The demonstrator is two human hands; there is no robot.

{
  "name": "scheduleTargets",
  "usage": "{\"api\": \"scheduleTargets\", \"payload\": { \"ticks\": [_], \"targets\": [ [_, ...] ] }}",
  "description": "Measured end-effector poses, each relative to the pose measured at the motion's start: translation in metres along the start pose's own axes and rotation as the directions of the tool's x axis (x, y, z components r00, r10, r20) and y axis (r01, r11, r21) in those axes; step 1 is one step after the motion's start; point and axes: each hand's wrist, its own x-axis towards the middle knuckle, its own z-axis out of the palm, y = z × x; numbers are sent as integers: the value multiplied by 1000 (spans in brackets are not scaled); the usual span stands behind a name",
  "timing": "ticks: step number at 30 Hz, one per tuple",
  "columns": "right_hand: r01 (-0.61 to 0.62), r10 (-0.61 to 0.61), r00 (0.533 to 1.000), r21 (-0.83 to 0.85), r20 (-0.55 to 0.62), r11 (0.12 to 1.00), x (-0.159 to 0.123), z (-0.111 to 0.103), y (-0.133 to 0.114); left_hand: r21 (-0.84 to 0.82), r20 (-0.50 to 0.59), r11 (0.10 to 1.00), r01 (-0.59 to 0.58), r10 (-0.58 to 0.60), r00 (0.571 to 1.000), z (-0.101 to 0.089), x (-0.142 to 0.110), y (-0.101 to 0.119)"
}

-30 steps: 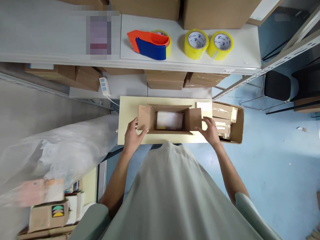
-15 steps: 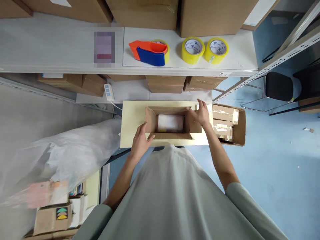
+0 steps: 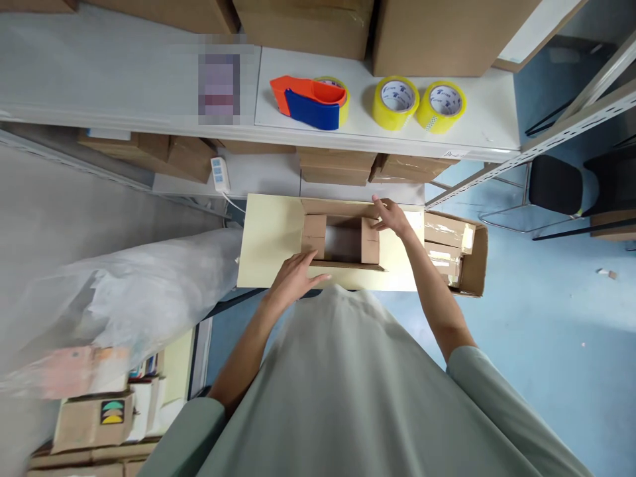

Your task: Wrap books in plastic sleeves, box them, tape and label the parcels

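A small open cardboard box stands on a pale yellow table, with something white inside it. Both short side flaps are folded inward over the opening. My left hand lies with fingers stretched out against the box's near left corner and near flap. My right hand reaches to the far right corner, fingers extended on the far flap's edge. Neither hand grips anything.
A shelf above carries an orange-and-blue tape dispenser and two yellow tape rolls, under big cartons. A carton of flat packets sits right of the table. Crumpled plastic sheeting lies left. A black chair stands far right.
The two side flaps have been pushed from spread open to folded inward. My right hand moved from the right flap to the far right corner; my left slid right along the near edge.
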Motion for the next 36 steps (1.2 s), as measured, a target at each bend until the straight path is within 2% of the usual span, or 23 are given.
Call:
{"api": "scheduleTargets", "payload": {
  "ticks": [3,5,7,9,11,13,17,20,23,26,30,36],
  "targets": [
    [-74,74,997,224,10,972,-2,10,-3,-21,0,999,28,-28,1000,-2,9,-2],
    [-68,68,998,248,8,966,-2,14,0,-37,-35,997,66,-67,997,-2,18,-5],
    [-23,23,1000,185,3,982,-4,15,6,-38,-146,993,111,-116,982,0,30,-9],
    [30,-28,999,62,-24,998,-7,14,15,-45,-295,984,172,-177,939,2,43,-15],
    [49,-50,998,-28,-46,998,-13,16,26,-62,-377,975,212,-219,900,4,56,-23],
    [35,-35,998,-14,-54,999,-21,21,36,-68,-351,978,195,-206,913,4,65,-31],
    [-14,24,998,167,-57,986,-45,43,56,-79,-197,991,110,-123,973,5,74,-40],
    [-7,35,995,276,-96,961,-66,68,65,-87,-159,989,116,-129,979,6,73,-41],
    [26,52,979,371,-197,928,-84,93,70,-78,-148,990,119,-130,980,6,70,-40],
    [72,55,953,397,-298,915,-94,110,72,-78,-141,990,113,-123,982,5,66,-39],
    [135,8,930,364,-367,922,-99,118,75,-49,-142,990,130,-136,980,4,60,-37],
    [144,6,927,371,-374,917,-99,118,76,-66,-209,992,106,-118,971,1,61,-43]
  ]
}}
